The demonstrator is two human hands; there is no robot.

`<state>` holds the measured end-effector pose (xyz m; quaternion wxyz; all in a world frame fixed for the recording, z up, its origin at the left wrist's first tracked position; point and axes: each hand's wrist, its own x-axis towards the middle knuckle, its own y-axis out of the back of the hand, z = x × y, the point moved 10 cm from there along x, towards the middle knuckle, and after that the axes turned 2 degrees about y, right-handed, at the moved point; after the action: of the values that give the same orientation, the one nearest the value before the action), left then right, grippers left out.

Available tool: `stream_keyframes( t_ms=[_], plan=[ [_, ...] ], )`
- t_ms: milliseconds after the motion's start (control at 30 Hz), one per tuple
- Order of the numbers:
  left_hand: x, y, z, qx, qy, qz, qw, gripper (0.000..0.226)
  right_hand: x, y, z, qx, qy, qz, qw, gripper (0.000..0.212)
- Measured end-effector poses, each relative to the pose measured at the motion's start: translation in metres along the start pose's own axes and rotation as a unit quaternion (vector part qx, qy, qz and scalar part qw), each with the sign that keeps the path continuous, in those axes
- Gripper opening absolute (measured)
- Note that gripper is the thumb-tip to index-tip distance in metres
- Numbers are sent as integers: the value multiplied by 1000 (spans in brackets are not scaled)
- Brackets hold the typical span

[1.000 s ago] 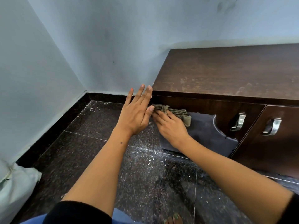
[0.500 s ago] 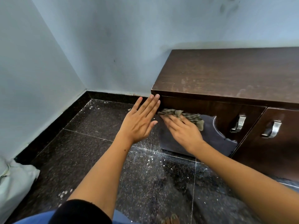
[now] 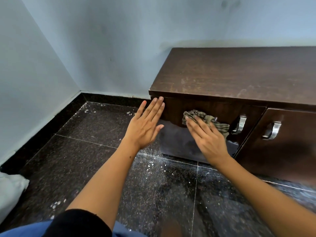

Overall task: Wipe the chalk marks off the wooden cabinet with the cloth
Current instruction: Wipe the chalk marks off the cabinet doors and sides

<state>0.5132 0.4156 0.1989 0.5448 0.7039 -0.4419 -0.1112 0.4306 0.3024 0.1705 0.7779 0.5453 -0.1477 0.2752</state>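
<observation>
Flat-handed grip on the cloth [image 3: 207,119] from the right hand [image 3: 207,139]: fingers look straight and pressed on top of it, pinning the crumpled rag against the front of the left-hand door of the wooden cabinet [image 3: 239,74], not really curled round it as far as I can see. Left hand [image 3: 145,125] is open too, fingers together, tips right at the cabinet's front left corner, holding nothing. The rag sits just left of the door handle [image 3: 240,124], with a dull greyish patch [image 3: 177,141] on the door below it that I'd guess is smeared chalk, though it could partly be reflection. What could go wrong: with only a flat press, the bunched rag could slide out from under the fingers and drop to the floor [image 3: 119,168], which already has white bits scattered on it. A wide stroke rightward could snag on the handle. And a dry, chalk-loaded rag may just spread the haze around instead of lifting it.
</observation>
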Motion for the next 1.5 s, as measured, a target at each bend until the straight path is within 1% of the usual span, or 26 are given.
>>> stream_keyframes(
  t_ms=[67,167,233,333,400,467,533,600,633,733,767,800,900,967,1000,1067,1133,1233,1367,1400,1467,1500],
  plan=[
    [0,-2,1,-7,-1,-4,1000,66,7,1,-6,7,3,-4,1000,46],
    [1,-2,-2,-7,-5,-7,1000,65,9,-2,-12,26,39,-31,998,48],
    [1,-3,-3,-8,-13,-11,1000,65,1,-3,-8,27,48,-31,998,47],
    [1,-4,-3,-20,-15,-8,1000,66,-1,-1,-2,15,18,-13,1000,46],
    [2,-2,-1,-33,-21,-2,999,67,10,-2,-9,17,0,-9,1000,48],
    [1,-2,-2,-32,-24,-2,999,67,19,-9,-27,32,21,-29,999,50],
    [2,-2,-5,-21,-23,-7,999,66,15,-23,-41,36,61,-69,995,46],
    [2,-4,-7,-11,-22,-12,1000,65,2,-31,-39,35,58,-103,992,51],
    [2,-5,-7,-6,-21,-13,1000,65,-5,-31,-32,30,40,-98,994,52],
    [2,-7,-7,-5,-14,-4,1000,64,1,-16,-17,17,-18,-29,999,47],
    [2,-6,-6,-9,-14,1,1000,63,9,-12,-19,22,-20,-17,999,47],
    [2,-6,-5,-14,-14,5,1000,63,17,-11,-25,25,-3,-22,999,48],
    [2,-6,-7,-17,-14,5,1000,63,27,-21,-48,24,79,-75,994,54],
    [2,-8,-7,-11,-13,-1,1000,63,21,-26,-52,19,111,-94,989,49],
    [1,-9,-7,-8,-12,-2,1000,63,19,-23,-49,29,109,-78,991,46],
    [2,-10,-7,-6,-10,-1,1000,63,22,-14,-40,46,77,-36,995,45],
    [2,-9,-8,-6,-9,1,1000,63,32,-10,-41,37,57,-25,997,46],
    [1,-8,-8,-3,-18,-4,1000,63,46,-16,-63,37,102,-45,993,41],
    [1,-7,-10,0,-24,-5,1000,62,31,-34,-69,9,131,-121,984,44],
    [1,-8,-9,1,-25,-7,1000,62,27,-34,-64,7,123,-116,986,42],
    [0,-8,-9,1,-23,-8,1000,62,28,-27,-55,8,98,-82,992,39],
    [0,-8,-9,-2,-21,-6,1000,62,31,-23,-53,13,84,-70,994,41]
  ],
)
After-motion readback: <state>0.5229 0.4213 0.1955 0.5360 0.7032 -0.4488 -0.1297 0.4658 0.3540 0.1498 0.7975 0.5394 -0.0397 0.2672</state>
